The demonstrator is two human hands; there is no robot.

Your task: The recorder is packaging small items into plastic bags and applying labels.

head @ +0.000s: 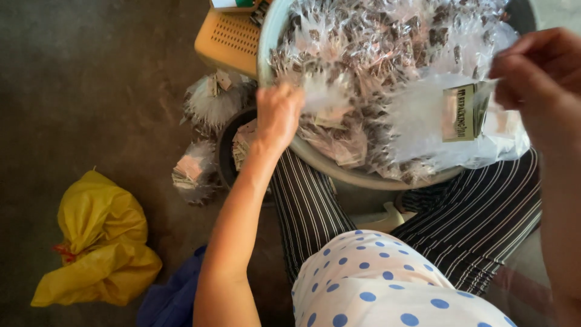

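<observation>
A large pale basin [363, 177] rests on my lap, heaped with several small clear packets of dark brown pieces [363, 42]. My left hand [277, 115] reaches into the near left side of the heap, fingers closed on some packets. My right hand [538, 72] is raised at the right and pinches the top of a bigger clear plastic bag [423, 121] with a folded paper label [461, 112] inside. The bag hangs over the basin's right part.
A yellow plastic bag [97, 242] lies on the dark floor at the left. Bundles of filled packets [212, 100] and a dark bowl [233, 151] sit beside my knee. A yellow perforated crate [227, 39] stands behind them. Blue cloth [172, 297] is at my side.
</observation>
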